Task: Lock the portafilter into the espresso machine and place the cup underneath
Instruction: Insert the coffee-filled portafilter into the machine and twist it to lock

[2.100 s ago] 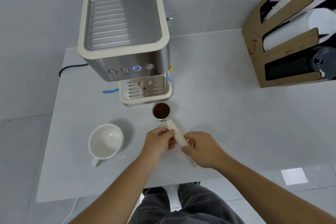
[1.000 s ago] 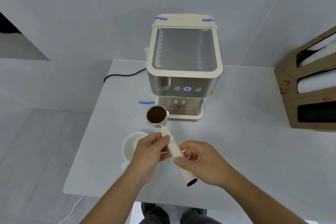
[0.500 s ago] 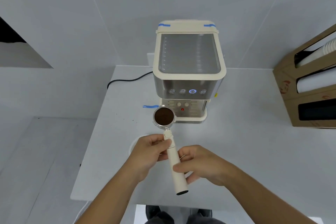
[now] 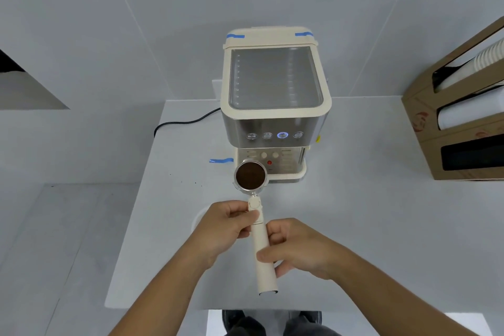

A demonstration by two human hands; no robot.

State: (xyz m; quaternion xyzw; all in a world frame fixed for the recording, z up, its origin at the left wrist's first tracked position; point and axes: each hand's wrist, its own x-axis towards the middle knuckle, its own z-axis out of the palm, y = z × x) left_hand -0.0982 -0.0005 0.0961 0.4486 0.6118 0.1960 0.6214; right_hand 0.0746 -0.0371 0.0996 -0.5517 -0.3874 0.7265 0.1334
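Note:
Both hands hold the portafilter (image 4: 261,251) in the air above the table. Its cream handle points toward me and its metal basket, filled with dark coffee grounds, sits level in front of the drip tray's left side. My left hand (image 4: 221,232) pinches the handle near the basket. My right hand (image 4: 297,249) grips the handle's middle. The cream and steel espresso machine (image 4: 275,106) stands at the back of the table, one blue button lit. Only a sliver of the white cup (image 4: 197,219) shows under my left hand.
A white table (image 4: 381,226) carries everything; its front edge is close to my body. A cardboard rack (image 4: 458,128) with paper cups and lids stands at the right. A black power cord (image 4: 180,124) runs off the table's left side. Blue tape (image 4: 221,160) lies beside the machine.
My view has pulled back and up, so the machine now looks farther away. The portafilter has been lifted off the table and its handle has turned straighter toward me. The cup is now hidden under my left hand.

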